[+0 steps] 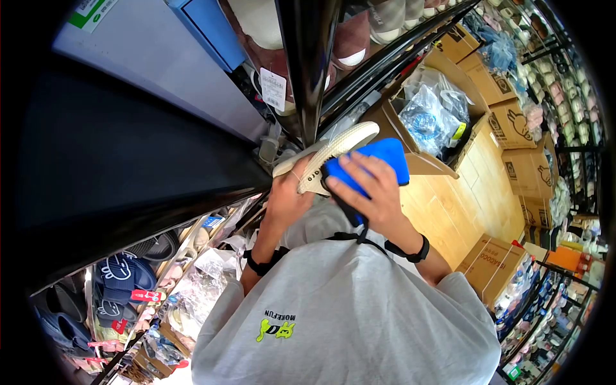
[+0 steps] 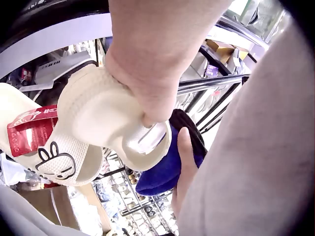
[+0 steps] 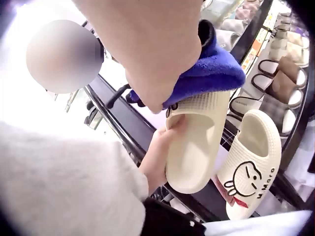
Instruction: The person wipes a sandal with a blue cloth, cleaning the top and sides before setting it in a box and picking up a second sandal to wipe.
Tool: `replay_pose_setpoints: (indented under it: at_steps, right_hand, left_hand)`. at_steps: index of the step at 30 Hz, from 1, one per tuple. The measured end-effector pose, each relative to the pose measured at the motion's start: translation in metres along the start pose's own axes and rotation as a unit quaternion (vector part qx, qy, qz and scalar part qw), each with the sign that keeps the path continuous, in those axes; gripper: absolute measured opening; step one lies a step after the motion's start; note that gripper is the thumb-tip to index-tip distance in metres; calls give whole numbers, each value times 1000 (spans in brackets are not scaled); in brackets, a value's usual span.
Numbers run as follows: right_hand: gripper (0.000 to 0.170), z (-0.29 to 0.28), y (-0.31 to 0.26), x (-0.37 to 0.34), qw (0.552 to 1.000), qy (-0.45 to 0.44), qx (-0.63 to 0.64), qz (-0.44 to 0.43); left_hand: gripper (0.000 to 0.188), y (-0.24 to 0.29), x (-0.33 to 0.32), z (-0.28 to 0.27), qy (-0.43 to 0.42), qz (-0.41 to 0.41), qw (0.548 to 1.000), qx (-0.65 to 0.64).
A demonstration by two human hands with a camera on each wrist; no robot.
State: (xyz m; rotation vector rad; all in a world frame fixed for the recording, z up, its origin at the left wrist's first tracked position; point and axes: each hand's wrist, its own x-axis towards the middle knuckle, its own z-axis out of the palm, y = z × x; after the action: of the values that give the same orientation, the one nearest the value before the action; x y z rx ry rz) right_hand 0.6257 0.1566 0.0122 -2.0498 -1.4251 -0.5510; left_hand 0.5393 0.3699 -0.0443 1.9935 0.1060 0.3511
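Observation:
My left hand [image 1: 289,200] grips a cream slipper [image 1: 340,149] by its footbed, the thumb inside it in the right wrist view. A blue cloth [image 1: 388,154] is in my right hand [image 1: 372,192], its fingers bent over it and pressing it against the slipper's strap. In the left wrist view the cloth [image 2: 160,176] lies beside the held slipper [image 2: 106,113]. A second cream slipper [image 3: 253,162] with a rabbit drawing and a red tag is next to the held one [image 3: 197,142]; what supports it cannot be told.
A black rack post [image 1: 308,64] stands just beyond the hands, with slippers on shelves around it. An open cardboard box [image 1: 449,163] with plastic bags is at the right, near more boxes [image 1: 513,125]. Dark blue slippers [image 1: 122,276] fill a rack at lower left.

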Motion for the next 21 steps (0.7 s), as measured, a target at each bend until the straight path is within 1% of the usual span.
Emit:
replay_pose_setpoints:
  at_steps: [1, 2, 3, 5, 7, 9, 10, 12, 13, 15, 16, 18, 19, 21]
  right_hand:
    - [43, 0, -5, -2, 999, -30, -18, -24]
    - [43, 0, -6, -4, 998, -40, -35, -42]
    - [44, 1, -7, -5, 996, -51, -52, -59]
    - [43, -6, 1, -1, 999, -38, -14, -19]
    - [46, -1, 10, -5, 999, 13, 7, 29]
    - [46, -1, 8, -4, 998, 24, 12, 56]
    - [46, -2, 6, -5, 999, 3, 5, 42]
    - [46, -4, -3, -9, 999, -49, -20, 7]
    - [46, -5, -7, -11, 996, -83, -36, -17]
    - [45, -5, -7, -14, 993, -106, -42, -37]
    - [45, -7, -2, -13, 993, -105, -44, -36]
    - [47, -11, 10, -10, 998, -64, -28, -10]
    - [48, -11, 13, -8, 999, -30, -9, 19]
    - [48, -9, 13, -5, 999, 17, -21, 46]
  left_hand:
    - [58, 0, -1, 2, 3, 22, 1000, 15]
    - [59, 1, -1, 3, 6, 43, 999, 31]
    - [59, 2, -2, 4, 5, 44, 999, 30]
    - [58, 3, -3, 5, 2, 33, 999, 21]
    - [58, 4, -3, 7, -3, 18, 1000, 16]
    - [57, 9, 0, 6, -12, 14, 1000, -3]
    - [57, 8, 0, 6, -10, 14, 1000, -3]
    - [68, 6, -1, 6, -27, 33, 999, 18]
    - [68, 6, 1, 5, -29, 35, 999, 17]
    - [69, 10, 0, 3, -60, 11, 998, 19]
    - [60, 16, 2, 3, -52, 9, 998, 23]
    - [61, 14, 4, 5, -41, 14, 999, 23]
    - [63, 14, 4, 5, -29, 16, 999, 22]
    - [63, 18, 8, 5, -16, 36, 999, 34]
